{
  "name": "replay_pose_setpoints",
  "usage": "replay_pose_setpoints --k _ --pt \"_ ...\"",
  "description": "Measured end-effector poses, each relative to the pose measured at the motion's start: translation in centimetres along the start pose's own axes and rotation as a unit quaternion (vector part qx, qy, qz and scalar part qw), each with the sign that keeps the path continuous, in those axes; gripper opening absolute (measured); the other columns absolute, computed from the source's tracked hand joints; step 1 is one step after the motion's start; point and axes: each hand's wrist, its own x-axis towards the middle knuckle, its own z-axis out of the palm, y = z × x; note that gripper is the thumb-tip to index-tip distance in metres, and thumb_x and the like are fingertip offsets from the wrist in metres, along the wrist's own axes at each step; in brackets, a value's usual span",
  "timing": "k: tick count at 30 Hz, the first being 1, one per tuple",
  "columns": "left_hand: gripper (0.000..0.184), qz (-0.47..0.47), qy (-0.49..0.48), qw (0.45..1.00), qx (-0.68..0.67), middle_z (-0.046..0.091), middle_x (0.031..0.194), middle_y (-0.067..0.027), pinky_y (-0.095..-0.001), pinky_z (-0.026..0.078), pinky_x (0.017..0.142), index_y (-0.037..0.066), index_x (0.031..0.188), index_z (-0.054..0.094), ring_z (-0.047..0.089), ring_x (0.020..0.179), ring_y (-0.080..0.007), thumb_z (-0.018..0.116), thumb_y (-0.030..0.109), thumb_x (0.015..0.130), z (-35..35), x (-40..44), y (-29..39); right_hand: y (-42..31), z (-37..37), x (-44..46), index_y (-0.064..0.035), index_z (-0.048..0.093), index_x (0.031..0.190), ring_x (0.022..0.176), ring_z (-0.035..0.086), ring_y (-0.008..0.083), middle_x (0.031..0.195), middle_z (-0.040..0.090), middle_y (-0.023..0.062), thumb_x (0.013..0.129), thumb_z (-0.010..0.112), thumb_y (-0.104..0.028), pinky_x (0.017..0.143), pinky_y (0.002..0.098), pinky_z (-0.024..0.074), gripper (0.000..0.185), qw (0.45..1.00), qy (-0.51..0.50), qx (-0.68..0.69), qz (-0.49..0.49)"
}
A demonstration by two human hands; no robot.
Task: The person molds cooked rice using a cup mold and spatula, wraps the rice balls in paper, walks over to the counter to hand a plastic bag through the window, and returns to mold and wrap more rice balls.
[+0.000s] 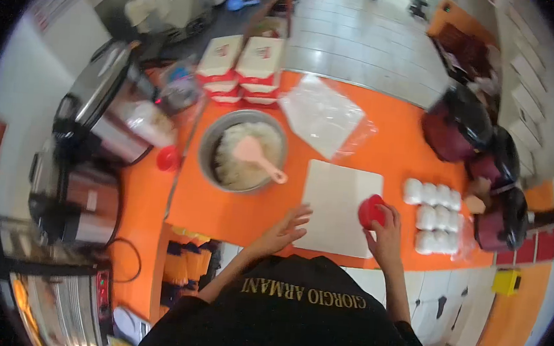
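Note:
My right hand [386, 237] is closed around a small round red cup [371, 211] over the right side of a white cutting board [333, 197]. At the board's left edge, my left hand [289, 226] has its fingers apart and holds nothing. A metal bowl [206, 143] of white rice [229, 163] stands to the left, with a pink rice paddle [255, 155] lying in it. Right of the board sit several white rounded pieces [426, 217] in rows; I cannot tell exactly what they are.
Clear plastic sheets [324, 115] lie behind the board on the orange table [391, 130]. Red-and-white boxes [260, 61] are stacked at the back. Dark red cookers [456, 125] line the right edge. Large steel cookers [92, 204] and a red lid-like piece [168, 158] stand left.

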Motion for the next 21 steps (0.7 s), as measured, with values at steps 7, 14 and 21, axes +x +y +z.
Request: replay_pose_setpoints --k 7,14,21 --pt "0.072 0.068 0.271 0.948 -0.154 0.042 0.127 -0.0127 -0.0407 0.045 0.088 0.008 0.132 0.024 0.049 0.111 -0.0274 0.066 0.02 0.075 -12.1 -7.3 3.4 -15.2 5.3 14.9 -0.0006 0.057 0.087 0.092 0.046 0.0292 0.097 0.05 0.0113 0.07 0.064 -0.014 0.078 0.0404 0.0411 0.022 0.978 0.009 0.128 -0.167" --pt "0.074 0.226 0.469 0.853 0.037 0.047 0.116 -0.01 -0.0325 0.042 0.09 0.008 0.123 0.03 0.049 0.106 -0.0223 0.074 0.003 0.064 -20.4 -5.9 5.3 -15.9 14.2 21.8 -0.0024 0.064 0.075 0.088 0.053 0.0263 0.084 0.056 0.0152 0.07 0.063 -0.014 0.074 0.0363 0.0449 0.013 0.968 -0.027 -0.175 -0.18" --pt "0.077 0.246 0.522 0.816 0.03 0.041 0.118 -0.0124 -0.0335 0.041 0.091 0.004 0.121 0.028 0.045 0.11 -0.0213 0.076 0.002 0.061 -22.4 2.4 4.3 -18.6 12.4 27.8 -0.0048 0.064 0.069 0.064 0.064 0.0284 0.066 0.063 0.0111 0.072 0.059 -0.019 0.053 0.0391 0.0483 0.015 0.917 -0.294 -0.183 -0.199"
